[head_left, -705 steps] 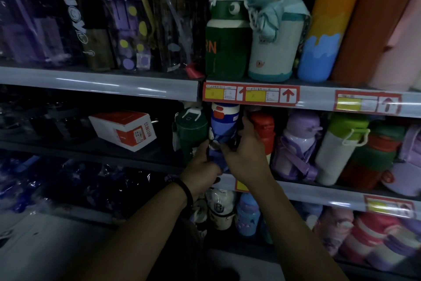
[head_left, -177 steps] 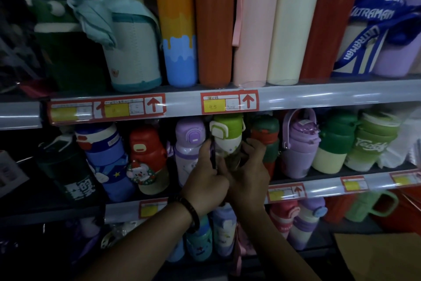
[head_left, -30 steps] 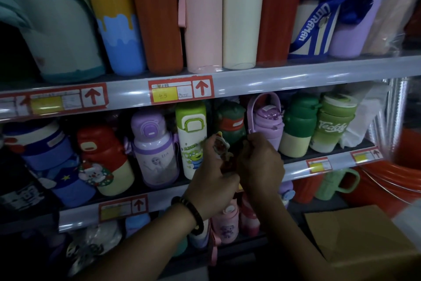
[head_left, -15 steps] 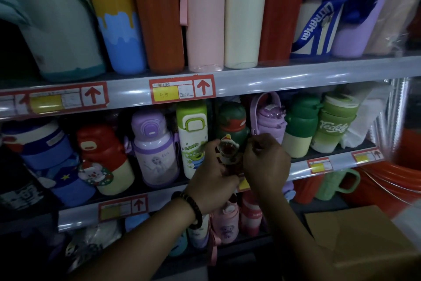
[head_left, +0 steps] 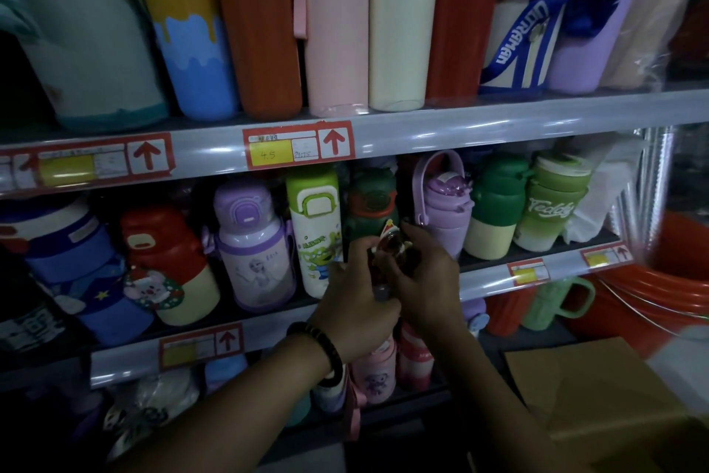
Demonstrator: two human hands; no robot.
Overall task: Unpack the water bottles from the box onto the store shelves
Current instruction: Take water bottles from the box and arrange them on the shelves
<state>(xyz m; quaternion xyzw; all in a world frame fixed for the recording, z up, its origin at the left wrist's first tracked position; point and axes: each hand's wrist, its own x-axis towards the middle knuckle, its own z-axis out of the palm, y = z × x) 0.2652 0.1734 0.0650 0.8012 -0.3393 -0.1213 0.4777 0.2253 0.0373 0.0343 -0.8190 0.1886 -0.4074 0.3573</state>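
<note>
At the centre of the frame, the left hand [head_left: 356, 305] and right hand [head_left: 427, 280] both curl their fingers round a small dark bottle [head_left: 391, 244], just in front of the middle shelf [head_left: 268, 330]. The cardboard box [head_left: 575, 396] sits at lower right.

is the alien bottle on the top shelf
No, the alien bottle stands on the middle shelf, right of the purple-lidded bottle.

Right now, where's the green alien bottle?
In the head view, the alien bottle stands mid-frame on the middle shelf, between the purple bottle and the dark green bottle.
</note>
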